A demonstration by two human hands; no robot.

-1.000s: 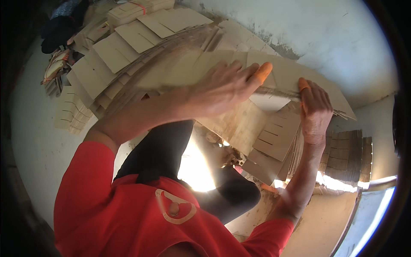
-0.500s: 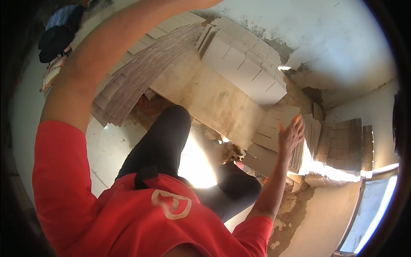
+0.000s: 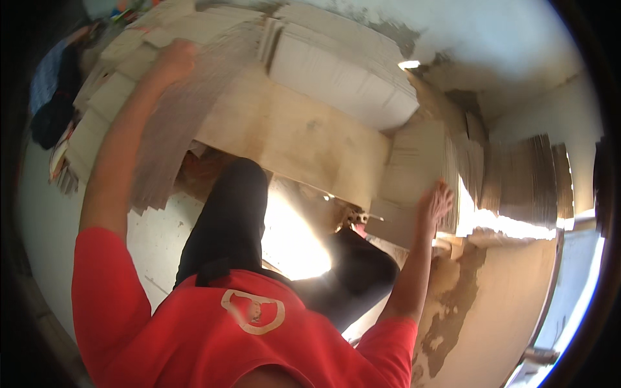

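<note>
My left hand is over a long, fanned-out row of cardboard sheets at the upper left. Motion smears its fingers, so I cannot tell whether they hold anything. My right hand is by the edge of a stack of flat cardboard sheets on the right. Its fingers are apart and a little bent, with nothing seen in them. Between the hands lies a bare wooden board. A thick pile of slotted white-grey cardboard pieces stands at its far side.
More cardboard stacks stand along the right wall. Pale cardboard pieces and a dark bundle are at the far left. My bent legs are below the board. Bright sunlight falls on the floor.
My left hand, mostly out of frame before, has come down and left over the fanned sheets. My right hand has lowered slightly in the picture. The view has shifted and the surroundings are more blurred.
</note>
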